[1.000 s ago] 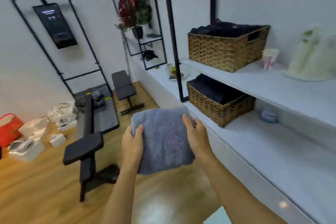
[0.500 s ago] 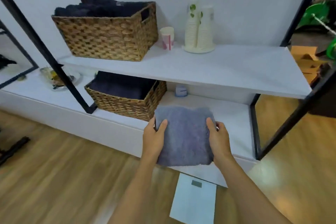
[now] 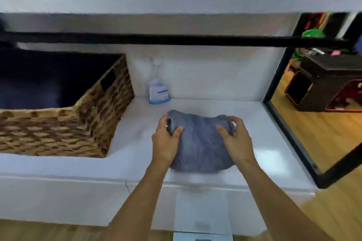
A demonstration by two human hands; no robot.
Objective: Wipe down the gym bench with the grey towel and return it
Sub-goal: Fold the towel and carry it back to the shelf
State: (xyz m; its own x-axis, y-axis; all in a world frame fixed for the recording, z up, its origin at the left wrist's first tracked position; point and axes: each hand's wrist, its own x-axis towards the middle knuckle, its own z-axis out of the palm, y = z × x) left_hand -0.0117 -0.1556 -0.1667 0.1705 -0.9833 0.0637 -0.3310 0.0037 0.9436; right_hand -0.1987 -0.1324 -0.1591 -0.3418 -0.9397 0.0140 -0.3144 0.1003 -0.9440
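The folded grey towel (image 3: 199,143) lies on the white lower shelf (image 3: 133,135), to the right of a wicker basket. My left hand (image 3: 166,141) grips its left edge, thumb on top and fingers curled at the far corner. My right hand (image 3: 235,139) is at the towel's right edge with its thumb on the cloth and its fingers spread and lifted a little. The gym bench is out of view.
A wicker basket (image 3: 82,123) with dark towels stands on the left of the shelf. A small spray bottle (image 3: 159,89) stands against the back wall just behind the towel. A black frame bar (image 3: 176,39) crosses above, and a black post (image 3: 290,123) bounds the shelf's right end.
The view swung from the room with the bench to the shelf and moved in close. Both hands carried the towel forward and lowered it onto the lower shelf; the right fingers have loosened.
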